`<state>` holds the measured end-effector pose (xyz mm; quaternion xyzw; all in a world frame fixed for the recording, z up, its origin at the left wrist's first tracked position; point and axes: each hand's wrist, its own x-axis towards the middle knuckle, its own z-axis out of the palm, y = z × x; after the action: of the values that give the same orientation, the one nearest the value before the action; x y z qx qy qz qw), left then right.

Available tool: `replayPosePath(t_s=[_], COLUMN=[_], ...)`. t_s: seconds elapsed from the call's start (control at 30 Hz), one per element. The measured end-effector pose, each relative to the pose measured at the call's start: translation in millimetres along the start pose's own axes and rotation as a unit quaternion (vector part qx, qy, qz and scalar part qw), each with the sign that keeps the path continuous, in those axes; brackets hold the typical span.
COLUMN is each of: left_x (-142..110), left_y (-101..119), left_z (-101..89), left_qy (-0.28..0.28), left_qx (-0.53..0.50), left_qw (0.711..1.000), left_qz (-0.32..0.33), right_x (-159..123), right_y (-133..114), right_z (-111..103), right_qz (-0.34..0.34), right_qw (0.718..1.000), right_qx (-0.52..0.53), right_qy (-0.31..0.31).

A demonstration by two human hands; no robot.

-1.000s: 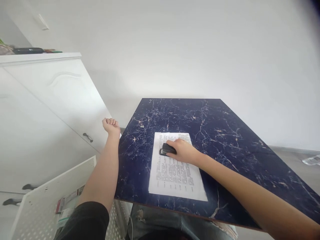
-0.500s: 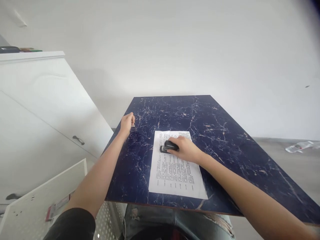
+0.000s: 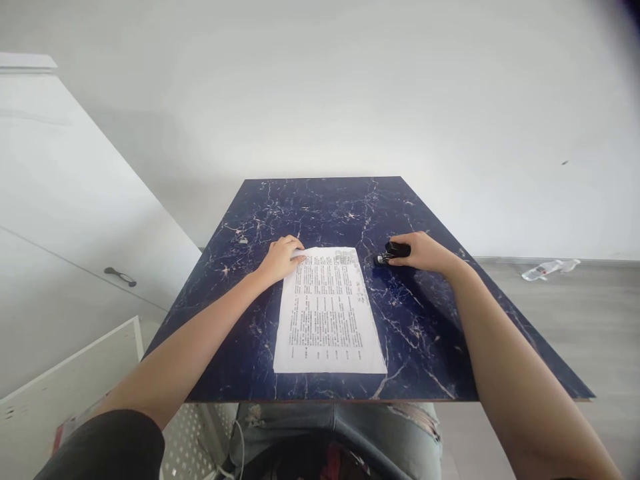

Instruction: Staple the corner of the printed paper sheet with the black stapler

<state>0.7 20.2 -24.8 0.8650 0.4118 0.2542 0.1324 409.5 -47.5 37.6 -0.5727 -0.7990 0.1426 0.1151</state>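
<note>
Printed paper [image 3: 325, 320] lies flat near the front of the dark blue marbled table [image 3: 310, 207]; I cannot tell whether it is one sheet or several. My left hand [image 3: 283, 260] is at its far left corner, thumb and fingers closed on the edge. To the right of the paper, my right hand [image 3: 423, 252] grips a black stapler [image 3: 397, 250] from its right end, just above or on the tabletop. A tiny pale piece [image 3: 243, 241] lies on the table beyond my left hand, too small to name.
A white cabinet [image 3: 65, 200] with a dark handle [image 3: 120, 276] stands at the left. Below it is a white perforated panel [image 3: 187, 433]. The wall rises behind the table. A clear plastic item [image 3: 550, 269] lies on the floor at the right.
The stapler has moved off the paper to the right in my right hand. My left hand has come from the table's left side to the paper's corner, leaving the tiny piece behind.
</note>
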Motion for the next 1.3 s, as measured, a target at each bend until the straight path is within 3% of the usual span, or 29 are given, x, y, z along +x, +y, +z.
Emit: replayPosePath(t_s=[0.23,0.37,0.53,0.7,0.83,0.9,1.1,1.3], left_x=[2.3,4.4,4.5,3.3,1.6,0.7,-1.1,-3.3], left_y=[0.6,-3.5,-9.8,-5.3,5.4,10.7,23.0,35.1], left_z=[-9.6,-14.8,-13.7,-12.0,-17.1,-20.1,-21.3,-19.5], left_qy=[0.031,0.023,0.052,0.057,0.022,0.002,-0.002,-0.023], left_qx=[-0.135,-0.259,-0.349,-0.381,-0.349,-0.327,-0.306,-0.324], left_qw=[0.99,0.965,0.931,0.913,0.926,0.934,0.938,0.929], left_qz=[0.008,-0.027,-0.096,-0.135,-0.144,-0.144,-0.162,-0.179], right_x=[3.2,5.3,6.9,7.0,5.6,6.1,12.7,14.9], right_y=[-21.0,-31.8,-47.6,-64.4,-70.8,-73.6,-83.2,-86.4], right_z=[9.0,12.5,18.9,24.7,20.5,21.5,43.9,49.5], right_qz=[-0.02,-0.036,-0.053,-0.053,-0.07,-0.051,0.115,0.145], right_qw=[1.0,0.999,0.997,0.995,0.988,0.988,0.984,0.978], right_qx=[0.019,0.024,0.047,0.083,0.136,0.146,0.051,0.039], right_qy=[-0.001,0.0,0.0,0.009,-0.014,0.0,0.125,0.143])
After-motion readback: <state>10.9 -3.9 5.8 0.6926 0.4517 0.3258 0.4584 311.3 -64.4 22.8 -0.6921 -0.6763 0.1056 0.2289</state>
